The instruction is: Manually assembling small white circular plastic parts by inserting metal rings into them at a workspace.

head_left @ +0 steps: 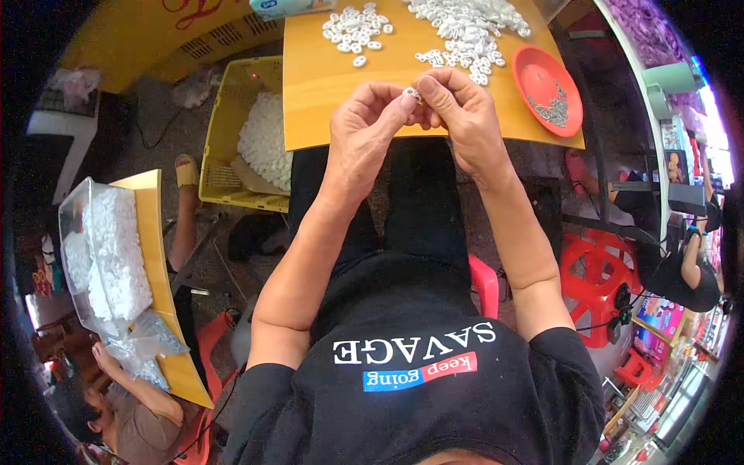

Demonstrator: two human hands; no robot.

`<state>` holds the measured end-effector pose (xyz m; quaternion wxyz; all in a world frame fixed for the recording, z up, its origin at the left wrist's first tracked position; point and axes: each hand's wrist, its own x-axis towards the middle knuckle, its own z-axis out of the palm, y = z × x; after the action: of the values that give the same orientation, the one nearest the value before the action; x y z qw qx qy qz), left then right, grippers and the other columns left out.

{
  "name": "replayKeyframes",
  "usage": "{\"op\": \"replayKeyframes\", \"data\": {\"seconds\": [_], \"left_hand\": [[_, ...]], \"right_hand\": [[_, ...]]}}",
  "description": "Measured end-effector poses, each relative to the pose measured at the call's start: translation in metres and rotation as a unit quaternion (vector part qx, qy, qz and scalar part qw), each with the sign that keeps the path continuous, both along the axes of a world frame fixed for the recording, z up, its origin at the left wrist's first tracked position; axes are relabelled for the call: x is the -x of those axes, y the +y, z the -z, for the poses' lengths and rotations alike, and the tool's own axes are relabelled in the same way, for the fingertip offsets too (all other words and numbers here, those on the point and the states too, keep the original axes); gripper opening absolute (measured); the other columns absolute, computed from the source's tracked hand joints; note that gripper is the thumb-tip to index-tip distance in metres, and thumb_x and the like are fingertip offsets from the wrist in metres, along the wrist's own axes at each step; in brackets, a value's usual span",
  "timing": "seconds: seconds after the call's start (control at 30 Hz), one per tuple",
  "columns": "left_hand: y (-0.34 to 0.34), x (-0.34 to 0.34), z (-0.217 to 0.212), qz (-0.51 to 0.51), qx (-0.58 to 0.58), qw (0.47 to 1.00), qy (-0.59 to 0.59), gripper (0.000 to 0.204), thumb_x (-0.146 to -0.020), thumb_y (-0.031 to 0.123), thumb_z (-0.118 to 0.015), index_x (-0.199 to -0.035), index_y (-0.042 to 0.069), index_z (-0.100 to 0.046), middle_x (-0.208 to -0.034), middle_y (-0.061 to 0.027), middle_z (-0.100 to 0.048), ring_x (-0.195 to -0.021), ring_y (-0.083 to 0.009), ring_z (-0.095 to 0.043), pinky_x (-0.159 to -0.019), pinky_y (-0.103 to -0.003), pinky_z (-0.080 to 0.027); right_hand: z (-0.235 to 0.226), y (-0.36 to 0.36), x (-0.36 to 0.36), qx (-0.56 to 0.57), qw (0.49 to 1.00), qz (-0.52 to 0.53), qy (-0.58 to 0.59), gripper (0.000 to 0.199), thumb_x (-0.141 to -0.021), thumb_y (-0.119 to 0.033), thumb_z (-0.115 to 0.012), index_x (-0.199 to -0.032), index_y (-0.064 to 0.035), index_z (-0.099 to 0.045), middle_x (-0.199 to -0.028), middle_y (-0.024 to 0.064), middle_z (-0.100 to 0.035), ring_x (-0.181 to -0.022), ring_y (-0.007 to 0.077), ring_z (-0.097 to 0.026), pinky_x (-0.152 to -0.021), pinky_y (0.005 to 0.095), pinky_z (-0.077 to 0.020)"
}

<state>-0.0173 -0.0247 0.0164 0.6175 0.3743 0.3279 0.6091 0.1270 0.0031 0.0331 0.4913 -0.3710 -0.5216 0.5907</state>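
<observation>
Head view: left hand (366, 128) had its fingers clamped on a small white piece (411, 93) above the counter (310, 105); right hand (466, 116) bunched beside it, fingers' grip unclear. Beyond the fingers, loose white pieces (474, 32); rightward, red plate (533, 63).

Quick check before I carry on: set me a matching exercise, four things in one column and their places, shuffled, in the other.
1. Small white piece
2. Red dish
3. Yellow crate
4. Clear tub

A. Beside the left edge of the table
B. On the wooden board at far left
C. Held in the fingers
D. On the table's right side

Pairs: 1-C, 2-D, 3-A, 4-B
</observation>
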Motion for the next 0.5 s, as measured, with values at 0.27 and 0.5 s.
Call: {"op": "replayKeyframes", "data": {"seconds": [0.27,0.5], "left_hand": [[-0.0035,0.0024,-0.0016,-0.008,0.007,1.000,0.007,0.014,-0.091,0.010,-0.064,-0.097,-0.002,-0.058,-0.087,-0.0067,-0.065,-0.081,-0.0120,-0.062,-0.076,-0.025,-0.050],[-0.0049,0.0011,-0.0027,-0.015,0.011,0.999,0.037,0.015,-0.091,0.011,-0.063,-0.098,-0.001,-0.059,-0.088,-0.0065,-0.064,-0.080,-0.0124,-0.061,-0.077,-0.026,-0.049]], "right_hand": [[0.0031,-0.0017,0.0011,0.012,1.000,-0.012,0.014,0.022,-0.093,-0.023,-0.063,-0.095,-0.0009,-0.062,-0.075,-0.0003,-0.060,-0.063,0.0044,-0.052,-0.058,0.0188,-0.0436],[0.0052,-0.0025,-0.0015,-0.017,0.999,0.006,-0.039,0.021,-0.093,-0.021,-0.063,-0.094,-0.0001,-0.062,-0.072,0.0003,-0.060,-0.062,0.0046,-0.053,-0.055,0.0187,-0.0441]]}}
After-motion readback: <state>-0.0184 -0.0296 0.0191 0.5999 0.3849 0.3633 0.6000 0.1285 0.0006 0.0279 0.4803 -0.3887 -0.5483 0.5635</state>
